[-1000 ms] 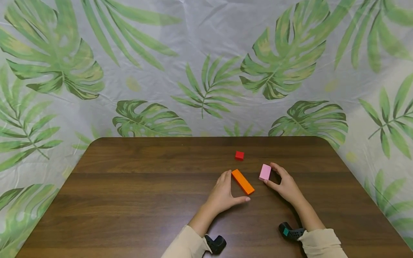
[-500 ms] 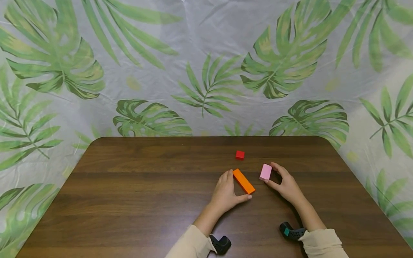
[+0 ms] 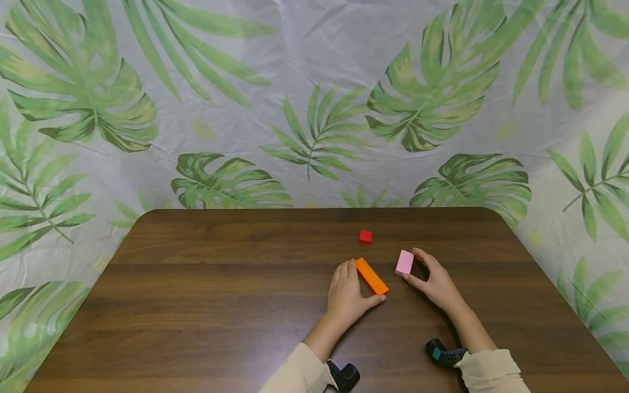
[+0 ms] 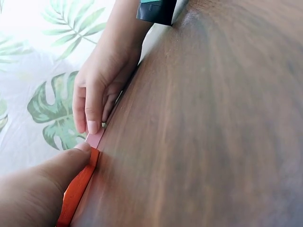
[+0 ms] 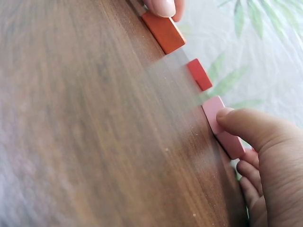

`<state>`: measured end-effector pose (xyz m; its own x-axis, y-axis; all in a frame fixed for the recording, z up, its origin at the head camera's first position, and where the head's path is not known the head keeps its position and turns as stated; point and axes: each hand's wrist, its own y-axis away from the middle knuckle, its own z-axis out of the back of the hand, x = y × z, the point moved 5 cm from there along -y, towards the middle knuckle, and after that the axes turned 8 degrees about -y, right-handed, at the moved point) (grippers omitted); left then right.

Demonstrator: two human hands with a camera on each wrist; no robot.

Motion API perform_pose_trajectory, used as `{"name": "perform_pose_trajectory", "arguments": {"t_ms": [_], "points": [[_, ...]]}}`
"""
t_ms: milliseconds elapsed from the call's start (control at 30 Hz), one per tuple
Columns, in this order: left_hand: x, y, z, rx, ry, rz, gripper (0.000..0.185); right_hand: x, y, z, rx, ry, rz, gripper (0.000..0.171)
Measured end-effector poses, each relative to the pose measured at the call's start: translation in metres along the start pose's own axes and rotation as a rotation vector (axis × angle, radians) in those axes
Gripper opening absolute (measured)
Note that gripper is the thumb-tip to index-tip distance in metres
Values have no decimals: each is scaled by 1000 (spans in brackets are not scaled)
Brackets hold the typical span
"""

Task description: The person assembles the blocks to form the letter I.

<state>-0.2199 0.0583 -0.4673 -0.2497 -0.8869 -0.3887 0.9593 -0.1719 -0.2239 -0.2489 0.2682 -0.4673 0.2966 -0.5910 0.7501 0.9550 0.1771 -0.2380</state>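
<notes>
Left hand (image 3: 348, 293) in the head view lies on the dark wood-grain worktop (image 3: 221, 305) with fingers along one long side of the long orange rectangular block (image 3: 371, 276) and thumb curled to its near end, pinching it flat against the surface, a hold that seems meant to steady or slide it rather than lift it. Right hand (image 3: 434, 283) pinches the short pink rectangular block (image 3: 404, 262) between thumb and forefinger, also flat on the worktop, just right of the orange one and apart from it. A small red cube (image 3: 365, 236) sits untouched farther back, near both. Pale sleeves (image 3: 491, 371) and black wrist-worn devices (image 3: 443, 353) show at the bottom edge, and a white plastic sheet printed with green palm leaves (image 3: 314, 109) hangs behind. From the left wrist, the thumb (image 4: 57, 170) presses the orange block's end, with the right hand's fingers (image 4: 92, 106) on the pink block beyond. From the right wrist, the thumb (image 5: 246, 127) rests on the pink block (image 5: 222, 127); the red cube (image 5: 199, 74) and the orange block (image 5: 163, 31) line up past it.
</notes>
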Motion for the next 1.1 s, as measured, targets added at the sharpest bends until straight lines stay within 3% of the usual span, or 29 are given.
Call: {"name": "perform_pose_trajectory", "arguments": {"t_ms": [700,1100], "points": [[2,0,5,-42,68,-19,97,0,0,-1,-13,-11,22,67],[9,0,11,-65,162,-41,96,-2,-1,-1,-8,-31,22,68]]}}
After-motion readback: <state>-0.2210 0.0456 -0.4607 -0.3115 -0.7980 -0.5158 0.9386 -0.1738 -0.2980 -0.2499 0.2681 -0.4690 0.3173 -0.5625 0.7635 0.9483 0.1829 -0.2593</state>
